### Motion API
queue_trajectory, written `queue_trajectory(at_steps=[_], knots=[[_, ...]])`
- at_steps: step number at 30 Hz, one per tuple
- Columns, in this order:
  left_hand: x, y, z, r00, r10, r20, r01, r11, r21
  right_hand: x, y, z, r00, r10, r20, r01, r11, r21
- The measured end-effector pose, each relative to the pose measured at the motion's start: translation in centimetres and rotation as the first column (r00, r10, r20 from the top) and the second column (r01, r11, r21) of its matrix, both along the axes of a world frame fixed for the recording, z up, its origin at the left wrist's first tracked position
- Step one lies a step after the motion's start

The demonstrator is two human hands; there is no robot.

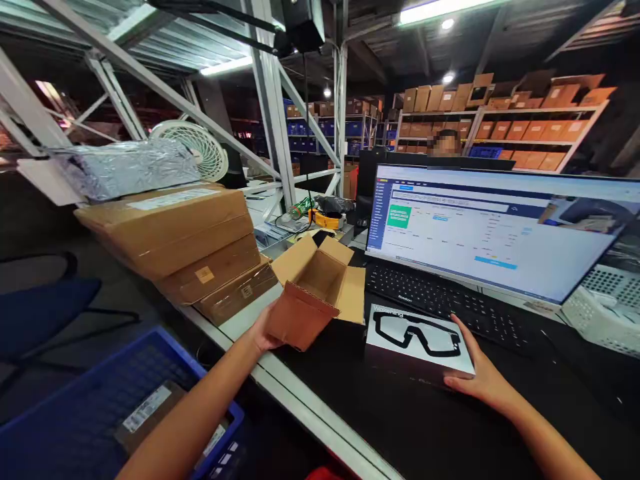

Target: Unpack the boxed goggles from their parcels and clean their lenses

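My left hand [266, 331] grips the near lower corner of an open cardboard box [306, 312]. The box is tilted, its flaps folded outward, and the part of its inside that shows holds nothing. In my right hand [475, 367] is a white and dark goggles box [415, 340], printed with a pair of black-framed goggles. My thumb and fingers clasp its right end. It is beside the cardboard box, just in front of the black keyboard [415, 290], and the two boxes are apart.
A lit monitor [490, 233] stands behind the keyboard. Stacked cartons [200, 247] are at the left, with a silver-wrapped parcel [130, 170] on top. Below the table edge sits a blue crate [165, 347] with labelled parcels. A white basket [607, 307] is at the right; a person [445, 143] is behind the monitor.
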State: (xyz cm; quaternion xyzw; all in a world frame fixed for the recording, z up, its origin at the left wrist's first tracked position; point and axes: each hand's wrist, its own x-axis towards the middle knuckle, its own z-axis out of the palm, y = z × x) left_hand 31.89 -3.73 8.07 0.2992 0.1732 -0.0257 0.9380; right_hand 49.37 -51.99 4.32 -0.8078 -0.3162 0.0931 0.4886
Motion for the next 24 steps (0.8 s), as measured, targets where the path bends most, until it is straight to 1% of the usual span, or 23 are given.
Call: queue_trajectory(at_steps=[2, 4, 5, 6, 7, 8, 9, 10, 11, 12, 13, 14, 15, 16, 17, 19, 20, 22, 24], knots=[[-0.8, 0.6, -0.1, 0.997, 0.052, -0.055, -0.049, 0.998, 0.045, 0.0, -0.1, -0.1, 1.000, -0.004, 0.016, 0.004, 1.000, -0.015], [-2.3, 0.7, -0.2, 0.991, 0.113, -0.068, -0.109, 0.992, 0.065, 0.0, -0.1, -0.2, 1.000, -0.015, 0.013, 0.015, 1.000, -0.026], [-3.2, 0.5, -0.4, 0.981, 0.188, -0.047, -0.182, 0.977, 0.107, -0.1, -0.1, -0.2, 1.000, -0.022, 0.011, 0.022, 0.999, -0.026], [-4.3, 0.1, -0.8, 0.951, 0.310, 0.001, -0.304, 0.934, 0.186, -0.1, -0.1, -0.3, 0.999, -0.031, 0.010, 0.031, 0.999, -0.022], [-5.5, -0.4, -1.2, 0.887, 0.454, 0.087, -0.457, 0.837, 0.301, -0.2, -0.1, -0.3, 0.999, -0.043, 0.011, 0.043, 0.999, -0.015], [-6.6, -1.0, -1.8, 0.788, 0.576, 0.218, -0.606, 0.665, 0.436, -0.2, 0.0, -0.3, 0.998, -0.055, 0.012, 0.055, 0.998, -0.007], [-7.6, -1.8, -2.5, 0.681, 0.630, 0.374, -0.707, 0.433, 0.558, -0.3, 0.0, -0.4, 0.998, -0.061, 0.013, 0.061, 0.998, -0.005], [-8.5, -2.7, -3.1, 0.616, 0.602, 0.509, -0.732, 0.199, 0.651, -0.3, 0.0, -0.4, 0.998, -0.066, 0.015, 0.066, 0.998, -0.008], [-9.1, -3.7, -3.6, 0.597, 0.543, 0.590, -0.701, -0.005, 0.713, -0.4, 0.0, -0.4, 0.997, -0.070, 0.019, 0.070, 0.997, -0.012], [-9.3, -4.7, -4.0, 0.613, 0.487, 0.622, -0.635, -0.166, 0.755, -0.4, 0.0, -0.4, 0.997, -0.073, 0.021, 0.073, 0.997, -0.015], [-9.2, -5.8, -4.3, 0.639, 0.459, 0.617, -0.554, -0.282, 0.784, -0.4, 0.0, -0.4, 0.997, -0.077, 0.015, 0.077, 0.997, -0.012], [-8.8, -6.7, -4.4, 0.647, 0.476, 0.596, -0.470, -0.367, 0.803, -0.3, 0.0, -0.5, 0.997, -0.082, -0.002, 0.082, 0.997, -0.004], [-8.1, -7.6, -4.3, 0.644, 0.512, 0.568, -0.389, -0.420, 0.820, -0.3, 0.0, -0.5, 0.996, -0.084, -0.027, 0.085, 0.996, 0.007], [-7.2, -8.3, -4.1, 0.641, 0.548, 0.538, -0.318, -0.449, 0.835, -0.2, -0.1, -0.6, 0.995, -0.083, -0.050, 0.084, 0.996, 0.017], [-6.3, -8.8, -3.7, 0.633, 0.580, 0.513, -0.259, -0.466, 0.846, -0.2, -0.1, -0.6, 0.995, -0.079, -0.062, 0.080, 0.997, 0.021], [-4.6, -9.0, -2.8, 0.629, 0.607, 0.485, -0.197, -0.478, 0.856, -0.1, -0.1, -0.6, 0.997, -0.061, -0.040, 0.061, 0.998, 0.013], [-4.0, -8.7, -2.3, 0.625, 0.611, 0.485, -0.194, -0.480, 0.855, 0.0, -0.1, -0.6, 0.998, -0.053, -0.019, 0.053, 0.999, 0.008], [-3.1, -7.0, -1.3, 0.622, 0.604, 0.498, -0.226, -0.470, 0.853, 0.0, 0.0, -0.3, 0.999, -0.043, 0.012, 0.043, 0.999, 0.008], [-2.7, -4.5, -0.7, 0.624, 0.596, 0.505, -0.267, -0.445, 0.855, -0.1, 0.2, 0.2, 0.999, -0.041, 0.016, 0.041, 0.999, 0.022]])
